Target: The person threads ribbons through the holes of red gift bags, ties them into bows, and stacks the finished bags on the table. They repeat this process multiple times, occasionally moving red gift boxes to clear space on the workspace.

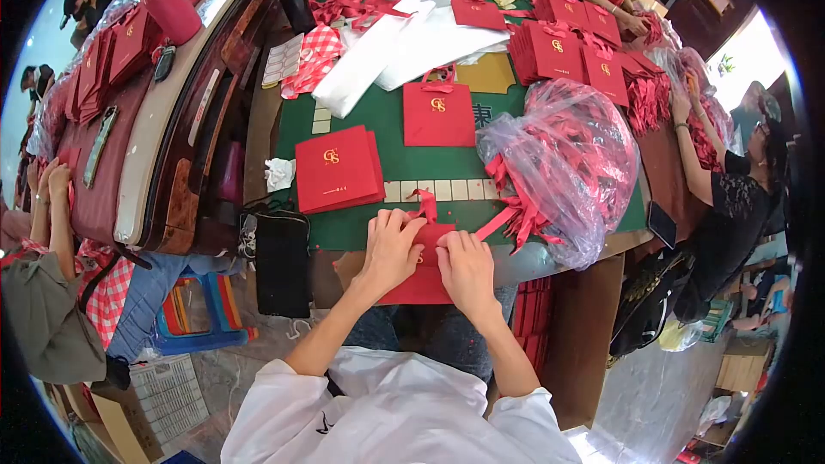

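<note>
My left hand (pixel 391 249) and my right hand (pixel 465 271) both hold a red card folder (pixel 418 285) at the table's near edge, fingers bent over its upper part. A red ribbon (pixel 424 204) sticks up from its top between them. Ahead lies a single red folder with a gold emblem (pixel 439 120). To the left is a neat stack of red folders (pixel 336 174). On the right, close to my right hand, a clear plastic bag (pixel 574 163) full of red ribbons lies open, with ribbons (pixel 526 222) spilling out.
More red folder stacks (pixel 554 53) stand at the back right. White sheets (pixel 378 56), a black bottle (pixel 294 2) and loose ribbons (pixel 348 9) are at the back. A black pouch (pixel 284 262) hangs at the left edge; a phone (pixel 662 224) lies right. Other people sit on both sides.
</note>
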{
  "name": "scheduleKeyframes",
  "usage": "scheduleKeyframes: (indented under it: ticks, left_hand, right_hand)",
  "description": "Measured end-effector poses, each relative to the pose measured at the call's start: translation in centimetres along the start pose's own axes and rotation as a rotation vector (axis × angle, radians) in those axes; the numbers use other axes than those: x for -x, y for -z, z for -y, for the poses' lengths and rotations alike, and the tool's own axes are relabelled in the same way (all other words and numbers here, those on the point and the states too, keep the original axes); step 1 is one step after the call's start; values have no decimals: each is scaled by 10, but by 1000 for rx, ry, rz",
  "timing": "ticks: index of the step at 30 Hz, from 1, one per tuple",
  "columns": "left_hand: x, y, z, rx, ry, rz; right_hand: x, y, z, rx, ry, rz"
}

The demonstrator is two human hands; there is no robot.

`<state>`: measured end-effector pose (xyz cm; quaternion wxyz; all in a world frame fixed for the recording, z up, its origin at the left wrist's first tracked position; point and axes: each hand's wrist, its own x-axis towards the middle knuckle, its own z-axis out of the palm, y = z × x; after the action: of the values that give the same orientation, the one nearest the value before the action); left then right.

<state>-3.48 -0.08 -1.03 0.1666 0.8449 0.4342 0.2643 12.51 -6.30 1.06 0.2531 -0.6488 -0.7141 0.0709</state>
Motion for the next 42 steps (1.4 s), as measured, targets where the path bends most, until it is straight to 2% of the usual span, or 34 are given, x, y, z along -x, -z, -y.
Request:
scheduleKeyframes:
  ticks: [6,9,11,17,23,30,32,36,42]
  left_hand:
    - [-1,4,-9,83,48,66]
    - [-1,4,-12,107,63,88]
    - [0,2,-13,188,102,106]
    - [3,-1,-21,219,108,24]
    - [3,6,-27,182,74,-19]
    - [3,3,-22,206,87,61]
    - [5,0,-21,188,127,86]
    - [6,-3,-19,267,172,90]
    - [10,-5,-37,148,59,-51]
  right_hand:
    - [2,-16,-5,-149,-129,-146]
    - [2,-16,-8,-280,-198,-135]
    - [2,-12,-8,-422,-335,-47]
    - [-3,0,-6,-471,-421,65]
    - [-9,4,-6,-571,-507,60]
    - [-6,2,-6,-469,-473,79]
    - [-3,-5,-7,-469,-413,-2]
    - [0,-4,-4,-458,-386,-12]
    - [-6,3,-1,-432,-446,33]
